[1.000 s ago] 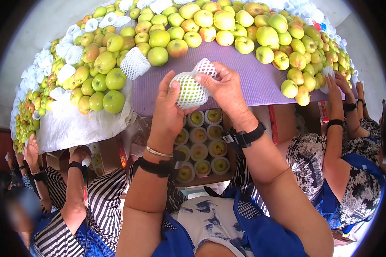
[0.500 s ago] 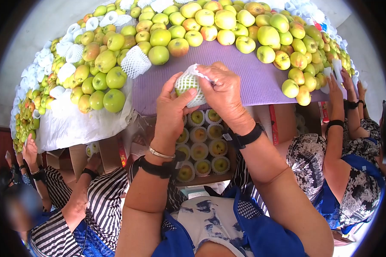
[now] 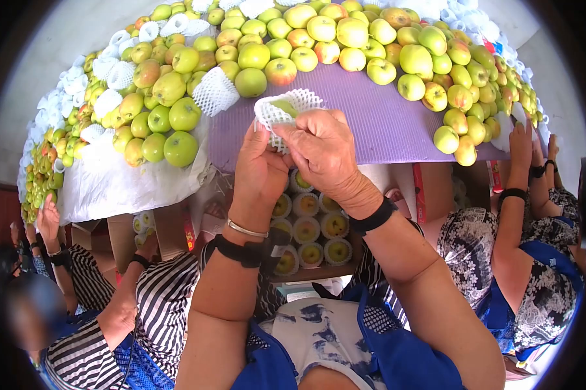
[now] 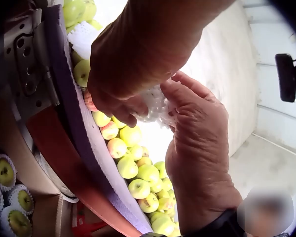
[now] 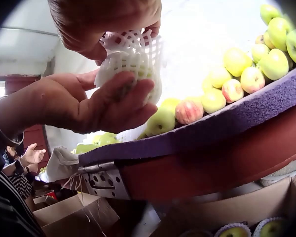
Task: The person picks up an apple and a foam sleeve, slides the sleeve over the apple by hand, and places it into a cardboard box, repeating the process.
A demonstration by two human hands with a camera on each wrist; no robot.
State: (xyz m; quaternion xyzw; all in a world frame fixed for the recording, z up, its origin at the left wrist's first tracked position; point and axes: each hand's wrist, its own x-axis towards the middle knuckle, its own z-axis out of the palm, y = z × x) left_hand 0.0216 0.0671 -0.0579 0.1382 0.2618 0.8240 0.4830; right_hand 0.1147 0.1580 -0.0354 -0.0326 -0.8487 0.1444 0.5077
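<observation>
Around the mat's far edge: one pile, loose fruit, green to red-flushed. Below its near edge: one box, holding packed apples in rows, each netted.

Above the mat's near edge: your left hand, fingers and thumb curled round the apple; your right hand, gripping the net, exact fingertip contact hidden.

Between your hands, over the mat: one apple, green, partly sleeved. Around it: one net, white, mouth spread.

Step in hand, by judgement: you are fitting the net. Next move likely calls for you to hold the apple steady on the left and draw the net's edge evenly over it.

Differences from half a second ago: the net's end, then bunched in your right hand, now gapes, baring green; your right hand sits closer to your left.
</observation>
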